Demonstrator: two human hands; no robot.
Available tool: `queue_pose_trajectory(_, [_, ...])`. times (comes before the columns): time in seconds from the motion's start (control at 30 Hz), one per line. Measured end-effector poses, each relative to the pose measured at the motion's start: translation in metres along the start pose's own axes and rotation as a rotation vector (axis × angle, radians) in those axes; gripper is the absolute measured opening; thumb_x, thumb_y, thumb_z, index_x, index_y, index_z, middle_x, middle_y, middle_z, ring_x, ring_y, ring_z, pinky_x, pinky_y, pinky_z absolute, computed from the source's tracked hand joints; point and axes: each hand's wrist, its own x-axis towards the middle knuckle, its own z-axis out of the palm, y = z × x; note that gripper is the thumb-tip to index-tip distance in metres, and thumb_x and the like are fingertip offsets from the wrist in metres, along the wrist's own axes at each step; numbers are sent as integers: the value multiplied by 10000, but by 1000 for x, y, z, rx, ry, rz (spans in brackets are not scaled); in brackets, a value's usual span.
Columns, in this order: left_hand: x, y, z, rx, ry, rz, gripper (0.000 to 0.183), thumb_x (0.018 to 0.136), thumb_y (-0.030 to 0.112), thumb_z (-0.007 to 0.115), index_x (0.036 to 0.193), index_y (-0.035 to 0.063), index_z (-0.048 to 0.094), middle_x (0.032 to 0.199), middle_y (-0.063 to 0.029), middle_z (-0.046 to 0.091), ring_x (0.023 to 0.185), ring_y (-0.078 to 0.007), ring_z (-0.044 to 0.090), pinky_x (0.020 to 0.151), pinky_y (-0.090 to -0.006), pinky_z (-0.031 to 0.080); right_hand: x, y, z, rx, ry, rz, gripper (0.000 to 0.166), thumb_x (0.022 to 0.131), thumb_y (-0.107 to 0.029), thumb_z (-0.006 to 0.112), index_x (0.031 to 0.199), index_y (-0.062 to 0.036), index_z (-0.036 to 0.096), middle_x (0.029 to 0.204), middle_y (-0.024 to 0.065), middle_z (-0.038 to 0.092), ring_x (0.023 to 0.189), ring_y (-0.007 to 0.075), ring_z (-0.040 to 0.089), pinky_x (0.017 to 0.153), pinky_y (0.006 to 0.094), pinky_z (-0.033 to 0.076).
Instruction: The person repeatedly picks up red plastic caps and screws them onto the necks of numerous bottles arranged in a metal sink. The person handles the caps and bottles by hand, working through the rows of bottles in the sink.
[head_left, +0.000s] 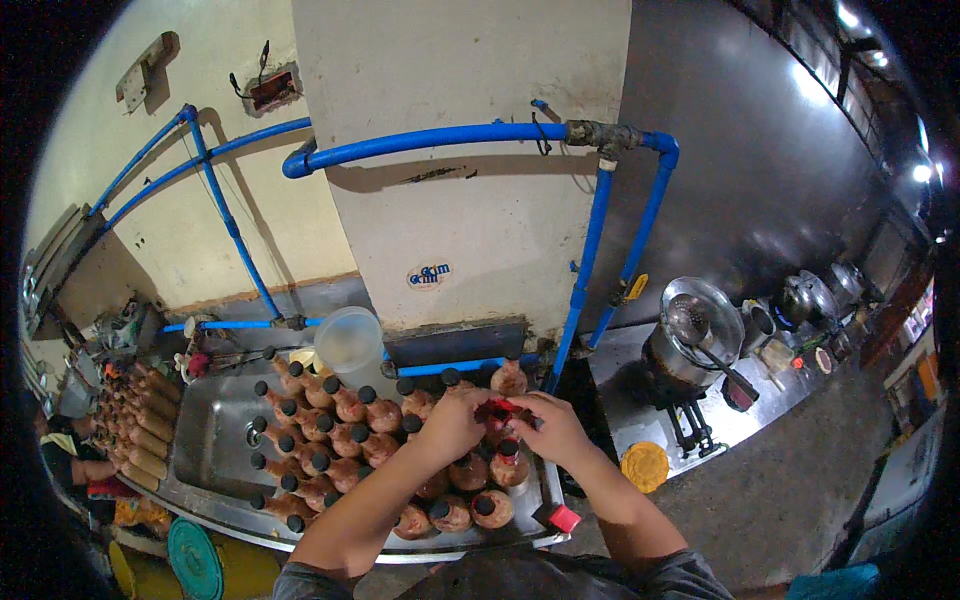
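My left hand (454, 426) and my right hand (553, 427) meet over the right end of a steel sink counter. Their fingers pinch a small red plastic piece (501, 407), apparently a neck band, above a bottle partly hidden by them. Filled bottles (384, 414) with black caps and reddish-brown contents stand in rows beneath and left of my arms. Just below my right hand, one capped bottle (509, 466) shows red around its neck. A red packet or stack (564, 517) lies on the counter's front right corner.
A steel sink basin (217, 427) and many more bottles (142, 420) extend left, where another person's arm (94, 471) shows. Blue pipes (442, 139) cross the wall. At right, a pot (679, 360) sits on a burner, near a yellow round lid (645, 466).
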Motion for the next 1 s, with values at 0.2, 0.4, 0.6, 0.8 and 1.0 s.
queue_pose_trajectory(0.2, [2, 1, 0, 3, -19, -9, 394, 723, -1, 769, 1114, 34, 737, 1076, -184, 729, 1026, -378, 688, 903, -420, 560, 3, -17, 0, 25, 142, -140, 419, 816, -105, 844, 1209, -55, 706, 1112, 149, 711, 999, 304, 712, 842, 360, 589])
queue_pose_trajectory(0.4, [1, 1, 0, -18, -28, -35, 391, 718, -4, 771, 1106, 25, 728, 1076, -191, 719, 1045, -391, 679, 913, -427, 557, 0, -3, 1, -57, 78, -127, 455, 825, -128, 843, 1249, -70, 689, 1236, 160, 664, 1056, 324, 692, 868, 371, 589])
queue_pose_trajectory(0.6, [-2, -2, -1, 80, -4, 72, 396, 746, 57, 797, 1130, 17, 709, 1011, -215, 707, 949, -399, 688, 857, -455, 548, 1, -24, -2, -241, 100, -235, 254, 847, -119, 800, 1085, -72, 725, 1237, 150, 631, 1088, 315, 677, 889, 384, 587])
queue_pose_trajectory(0.8, [0, 1, 0, 24, -21, 2, 389, 723, -17, 743, 1110, -3, 703, 1072, -219, 698, 1041, -405, 665, 905, -455, 542, 4, -19, 1, -177, 60, -249, 229, 826, -163, 826, 990, -58, 707, 1174, 118, 649, 1067, 316, 677, 889, 391, 574])
queue_pose_trajectory(1.0, [-2, 1, -1, 69, -3, -6, 418, 719, -105, 645, 1120, -5, 708, 1128, -214, 704, 1077, -388, 671, 923, -436, 546, 12, -9, 0, -215, 24, -194, 218, 850, -201, 814, 953, -48, 696, 1090, 99, 683, 1011, 308, 686, 859, 393, 570])
